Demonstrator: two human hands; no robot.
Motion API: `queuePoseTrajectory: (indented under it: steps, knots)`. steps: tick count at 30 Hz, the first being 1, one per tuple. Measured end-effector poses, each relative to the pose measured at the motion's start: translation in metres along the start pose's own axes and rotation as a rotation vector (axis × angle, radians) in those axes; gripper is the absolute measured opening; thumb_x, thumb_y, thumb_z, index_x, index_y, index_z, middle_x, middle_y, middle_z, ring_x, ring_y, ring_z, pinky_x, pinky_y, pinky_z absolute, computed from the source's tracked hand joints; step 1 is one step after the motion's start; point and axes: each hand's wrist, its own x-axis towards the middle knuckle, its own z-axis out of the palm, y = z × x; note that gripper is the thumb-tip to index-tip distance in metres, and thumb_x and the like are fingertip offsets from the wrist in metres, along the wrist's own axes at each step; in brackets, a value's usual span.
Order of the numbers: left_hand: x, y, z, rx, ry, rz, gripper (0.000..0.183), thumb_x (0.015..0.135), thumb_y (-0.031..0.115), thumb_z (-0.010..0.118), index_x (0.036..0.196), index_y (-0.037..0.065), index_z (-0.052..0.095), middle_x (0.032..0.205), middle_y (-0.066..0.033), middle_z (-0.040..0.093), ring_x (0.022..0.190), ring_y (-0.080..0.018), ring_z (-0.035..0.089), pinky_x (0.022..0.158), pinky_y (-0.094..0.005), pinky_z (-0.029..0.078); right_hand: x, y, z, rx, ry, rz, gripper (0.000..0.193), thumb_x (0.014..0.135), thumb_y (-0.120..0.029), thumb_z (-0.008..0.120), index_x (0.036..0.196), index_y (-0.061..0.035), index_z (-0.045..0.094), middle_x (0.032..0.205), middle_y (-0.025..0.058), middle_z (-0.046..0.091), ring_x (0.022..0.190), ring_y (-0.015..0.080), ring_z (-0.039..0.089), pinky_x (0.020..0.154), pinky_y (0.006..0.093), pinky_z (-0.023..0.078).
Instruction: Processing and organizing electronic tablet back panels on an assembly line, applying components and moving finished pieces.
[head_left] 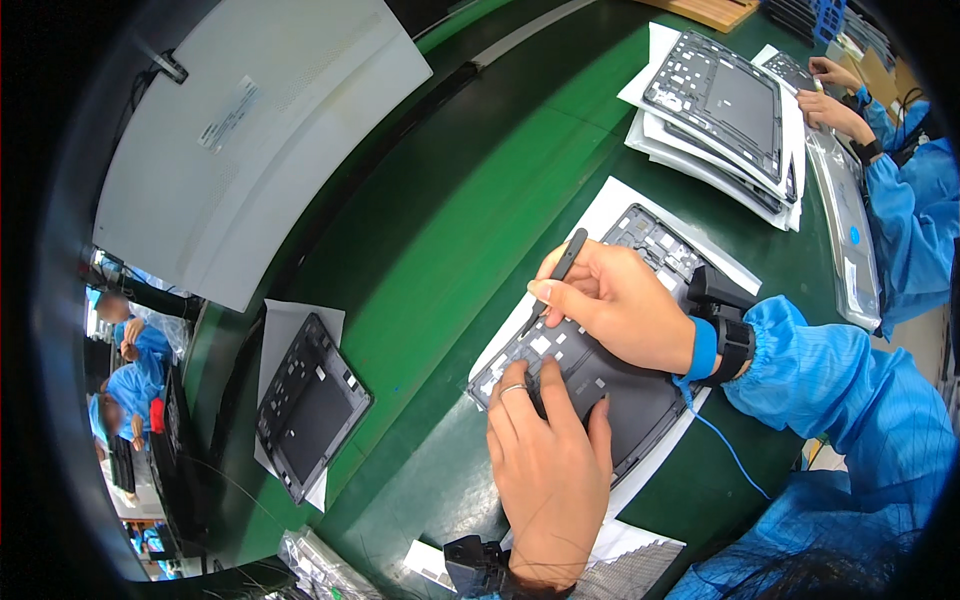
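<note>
A dark grey laptop casing panel [640, 405], dotted with small white pieces, lies slantwise on a white sheet [607, 203] in front of me. My right hand [632, 305] is closed around black tweezers [570, 258], their tip pointing down at the panel's far left edge. Flat on the panel's near left part rests my left hand [550, 470], fingers stretched out and holding nothing. It wears a ring, and its fingertips are close to several white pieces. The right palm and forearm cover part of the panel's middle. A blue wrist strap [703, 348] circles my right wrist.
Similar panels with white sheets form a stack [715, 100] at the far right. Another panel [315, 410] lies left, near a large grey monitor back [250, 130]. A co-worker's hands [840, 105] work at the right edge. A blue cord [730, 450] trails from my strap.
</note>
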Motion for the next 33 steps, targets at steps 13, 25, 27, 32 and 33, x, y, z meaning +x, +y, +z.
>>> queuePoseTrajectory:
  steps: [13, 25, 27, 32, 33]
  knots:
    - [0.006, -0.005, 0.016, 0.108, 0.052, 0.06, 0.071, 0.097, 0.04, 0.072, 0.146, -0.007, 0.052, 0.151, -0.0234, 0.051, 0.136, -0.041, 0.052, 0.115, -0.0531, 0.043, 0.0, -0.001, 0.0, 0.016, -0.012, 0.042, 0.014, 0.102, -0.006, 0.069, 0.11, 0.0045, 0.065, 0.092, 0.0042, 0.07, 0.086, 0.0099, 0.069, 0.078, 0.0266, 0.057]
    - [0.016, -0.001, 0.018, 0.282, 0.128, 0.087, 0.069, 0.097, 0.044, 0.07, 0.142, -0.006, 0.057, 0.143, -0.0211, 0.058, 0.126, -0.0386, 0.056, 0.109, -0.0481, 0.046, 0.007, -0.004, -0.008, 0.163, 0.076, 0.046, 0.018, 0.106, -0.018, 0.067, 0.112, -0.0012, 0.066, 0.1, 0.0079, 0.072, 0.085, 0.0139, 0.072, 0.071, 0.0271, 0.058]
    - [0.012, -0.009, 0.012, 0.244, 0.111, 0.13, 0.067, 0.1, 0.046, 0.066, 0.144, -0.003, 0.055, 0.145, -0.0194, 0.058, 0.124, -0.0355, 0.059, 0.109, -0.0481, 0.047, 0.007, -0.002, -0.007, 0.203, 0.071, 0.03, 0.019, 0.106, -0.019, 0.067, 0.112, -0.0014, 0.065, 0.097, 0.0071, 0.072, 0.083, 0.0128, 0.07, 0.071, 0.0267, 0.057]
    - [-0.023, -0.039, -0.052, -0.026, 0.079, -0.034, 0.052, 0.095, 0.02, 0.075, 0.139, -0.001, 0.058, 0.141, -0.0223, 0.061, 0.127, -0.0403, 0.06, 0.106, -0.0456, 0.05, 0.0, -0.006, -0.019, 0.218, 0.073, 0.022, 0.02, 0.106, -0.02, 0.067, 0.115, -0.0018, 0.063, 0.102, 0.0084, 0.071, 0.089, 0.0154, 0.072, 0.074, 0.0277, 0.058]
    - [-0.032, -0.05, -0.063, -0.049, 0.052, -0.128, 0.05, 0.093, 0.019, 0.078, 0.136, 0.0, 0.06, 0.133, -0.0217, 0.064, 0.122, -0.041, 0.062, 0.102, -0.0449, 0.052, 0.001, -0.001, -0.022, 0.226, 0.053, -0.004, 0.02, 0.106, -0.017, 0.068, 0.116, -0.0008, 0.063, 0.106, 0.0092, 0.071, 0.092, 0.0163, 0.073, 0.076, 0.0286, 0.059]
